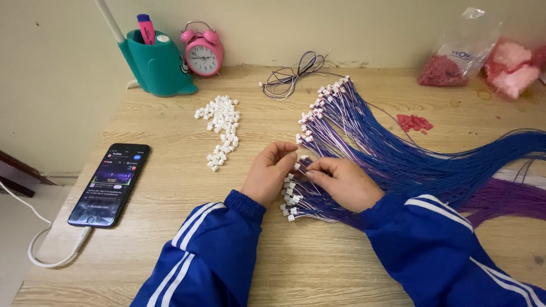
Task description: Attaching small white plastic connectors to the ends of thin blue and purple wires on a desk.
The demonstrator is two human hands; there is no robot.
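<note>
At the centre of the frame the left hand [268,173] and the right hand [341,181] meet, fingertips almost touching. Between them sits a small white plastic connector [297,166] on the end of a thin wire; both hands' fingers are pinched together on it, the left thumb and forefinger closing from the left, the right from the right. The wire's long axis runs off to the right and slightly up, joining the fan of blue and purple wires [409,165] that sweeps toward the right edge. The right hand lies over that bundle, so it is the nearer to it. Just below the fingers is a cluster of finished wire ends [291,200], each capped in white. Loose white connectors [222,128] lie scattered in a bumpy strip at upper left of centre, well apart, on the pale wood-grain table [170,239].
</note>
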